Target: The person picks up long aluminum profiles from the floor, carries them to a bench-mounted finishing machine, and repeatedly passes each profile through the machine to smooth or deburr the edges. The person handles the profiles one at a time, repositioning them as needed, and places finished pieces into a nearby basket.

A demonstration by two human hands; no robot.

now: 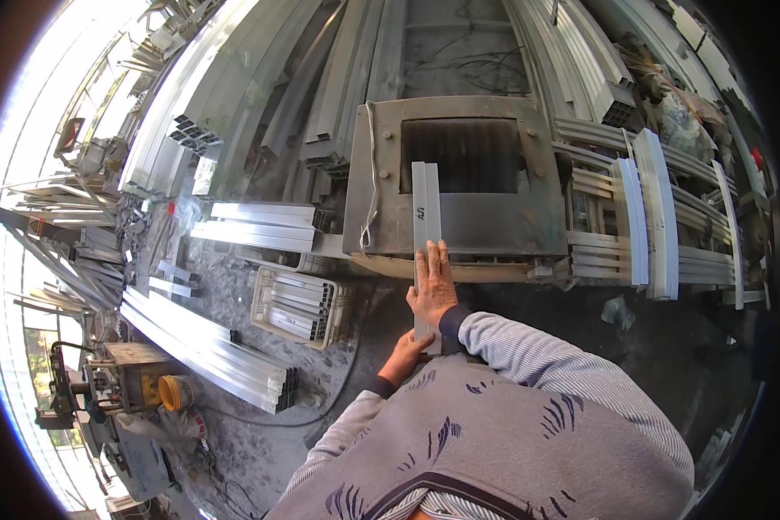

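Aluminium profile (425,208), a flat, pale-grey extruded strip, lies lengthwise across the worn steel machine table (494,230), its far end over the dark ribbed opening (468,154). Right hand (432,289) rests flat on the strip, fingers together and extended, pressing it down. Left hand (405,352) pinches the near end from below. Bundles of similar square-section profiles (208,347) lie on the dusty concrete floor (234,433) to the person's left.

A white crate (301,308) (packed with short aluminium sections) sits on the floor, lower left.
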